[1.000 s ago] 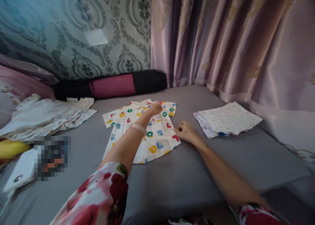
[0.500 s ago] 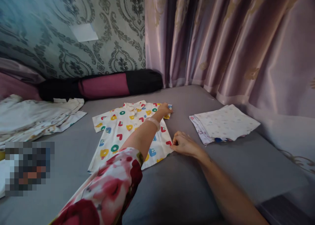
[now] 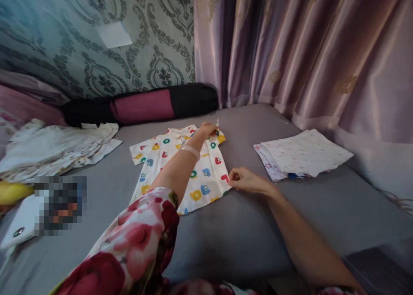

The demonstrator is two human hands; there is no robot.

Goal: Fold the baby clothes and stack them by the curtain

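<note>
A small white short-sleeved shirt (image 3: 206,161) printed with colourful letters lies spread out on the grey bed, its collar toward the wall. With the arm stretched across the shirt, my left hand (image 3: 209,129) is closed on cloth at the right shoulder, and a bit of fabric sticks up beside the fingers. Lower down, my right hand (image 3: 247,179) pinches the shirt's right edge near the bottom hem. My left forearm and floral sleeve hide part of the shirt's middle and lower left.
Folded cloths (image 3: 306,153) are stacked on the right, and a pile of white clothes (image 3: 61,149) lies on the left. A long black and maroon bolster (image 3: 142,106) runs along the wall. A white device (image 3: 26,222) with a blurred-out part lies at the lower left. Curtains (image 3: 290,50) hang behind.
My left hand has shifted from the right sleeve's end inward to the shoulder, gathering cloth there. My right hand stays at the shirt's lower right edge. The view has tilted slightly.
</note>
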